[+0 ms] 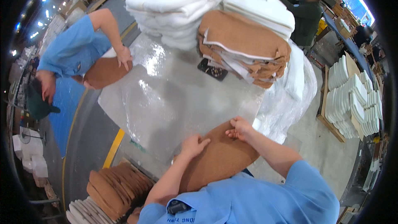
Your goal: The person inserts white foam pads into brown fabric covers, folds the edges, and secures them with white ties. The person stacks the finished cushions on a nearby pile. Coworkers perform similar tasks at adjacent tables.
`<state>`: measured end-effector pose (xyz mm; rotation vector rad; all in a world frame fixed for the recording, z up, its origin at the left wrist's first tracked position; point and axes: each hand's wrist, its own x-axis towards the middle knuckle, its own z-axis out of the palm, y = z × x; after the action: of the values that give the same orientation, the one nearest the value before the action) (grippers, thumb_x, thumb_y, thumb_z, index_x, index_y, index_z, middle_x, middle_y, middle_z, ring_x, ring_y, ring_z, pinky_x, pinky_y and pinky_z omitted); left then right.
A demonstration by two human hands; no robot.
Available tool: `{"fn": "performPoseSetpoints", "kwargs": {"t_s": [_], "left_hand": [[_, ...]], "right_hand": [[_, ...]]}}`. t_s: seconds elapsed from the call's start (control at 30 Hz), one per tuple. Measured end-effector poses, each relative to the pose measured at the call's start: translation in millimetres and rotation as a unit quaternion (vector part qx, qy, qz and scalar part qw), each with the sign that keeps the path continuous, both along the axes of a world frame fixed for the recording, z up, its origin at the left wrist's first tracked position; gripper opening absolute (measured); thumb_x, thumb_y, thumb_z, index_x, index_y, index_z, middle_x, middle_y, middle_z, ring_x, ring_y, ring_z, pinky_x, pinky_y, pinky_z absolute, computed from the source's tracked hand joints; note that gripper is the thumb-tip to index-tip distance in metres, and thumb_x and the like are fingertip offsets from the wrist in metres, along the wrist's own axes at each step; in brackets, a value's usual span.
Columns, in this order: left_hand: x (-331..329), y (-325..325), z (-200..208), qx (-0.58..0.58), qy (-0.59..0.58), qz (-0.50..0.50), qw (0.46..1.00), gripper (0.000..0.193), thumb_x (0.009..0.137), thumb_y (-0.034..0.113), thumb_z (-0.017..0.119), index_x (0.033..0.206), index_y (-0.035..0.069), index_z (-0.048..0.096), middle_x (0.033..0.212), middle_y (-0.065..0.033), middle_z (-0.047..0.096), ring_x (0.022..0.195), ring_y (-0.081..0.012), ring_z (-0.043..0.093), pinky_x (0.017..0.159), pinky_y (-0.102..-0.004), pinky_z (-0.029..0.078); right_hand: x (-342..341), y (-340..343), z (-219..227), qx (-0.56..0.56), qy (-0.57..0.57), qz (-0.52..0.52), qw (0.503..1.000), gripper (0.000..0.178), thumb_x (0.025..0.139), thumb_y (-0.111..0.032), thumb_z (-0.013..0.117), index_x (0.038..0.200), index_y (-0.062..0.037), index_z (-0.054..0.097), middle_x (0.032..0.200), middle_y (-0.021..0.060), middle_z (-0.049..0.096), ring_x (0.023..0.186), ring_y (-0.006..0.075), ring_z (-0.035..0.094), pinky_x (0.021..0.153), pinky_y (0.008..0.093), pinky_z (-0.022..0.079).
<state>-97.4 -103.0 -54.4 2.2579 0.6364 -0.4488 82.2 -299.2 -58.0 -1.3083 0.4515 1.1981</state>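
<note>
Evidently the brown pad point(222, 157) sits at the near edge of the surface point(166, 103), between both hands: the left hand point(195, 146) grasps its rim, the right hand point(240, 129) curls over its far end, pinching or not, I cannot tell. One black tray point(222, 75) holds tiny, unclear pieces. Open surface stretches beyond, up to a brown stack point(244, 33).
</note>
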Motion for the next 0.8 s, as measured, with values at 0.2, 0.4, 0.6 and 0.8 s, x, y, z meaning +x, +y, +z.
{"fn": "performPoseSetpoints", "kwargs": {"t_s": [0.2,0.4,0.6,0.8], "left_hand": [[0,-15,-2,0.126,-0.168,0.055,0.976,0.036,0.099,0.040,0.069,0.089,0.005,0.065,0.083,-0.0218,0.068,0.084,-0.0443,0.067,0.074,-0.0555,0.052],[13,-8,-16,0.117,-0.182,0.082,0.973,0.031,0.101,0.037,0.065,0.088,0.009,0.061,0.081,-0.0189,0.068,0.078,-0.0453,0.065,0.068,-0.0574,0.050],[18,-4,-22,0.096,-0.168,0.095,0.977,0.033,0.099,0.039,0.067,0.085,0.009,0.061,0.083,-0.0183,0.068,0.077,-0.0453,0.066,0.068,-0.0568,0.050],[-79,57,13,0.149,-0.171,0.059,0.972,0.032,0.097,0.040,0.068,0.109,0.011,0.074,0.114,-0.0152,0.069,0.108,-0.0397,0.064,0.093,-0.0504,0.050]], "right_hand": [[3,25,-11,-0.099,-0.030,0.006,0.995,0.013,0.110,-0.016,0.045,0.121,-0.0093,0.046,0.100,0.0132,0.060,0.061,0.0237,0.066,0.044,0.0340,0.053],[-12,43,0,-0.205,-0.195,0.099,0.954,0.016,0.109,-0.017,0.051,0.107,-0.0013,0.054,0.079,0.0154,0.063,0.056,0.0240,0.068,0.045,0.0388,0.053],[-7,46,-3,-0.238,-0.248,0.174,0.923,0.015,0.108,-0.017,0.052,0.111,-0.0022,0.056,0.083,0.0159,0.069,0.058,0.0224,0.068,0.051,0.0404,0.053],[28,-5,38,-0.064,-0.215,0.198,0.954,0.027,0.108,-0.025,0.057,0.130,-0.0099,0.062,0.095,0.0079,0.073,0.077,0.0150,0.071,0.059,0.0309,0.054]]}}
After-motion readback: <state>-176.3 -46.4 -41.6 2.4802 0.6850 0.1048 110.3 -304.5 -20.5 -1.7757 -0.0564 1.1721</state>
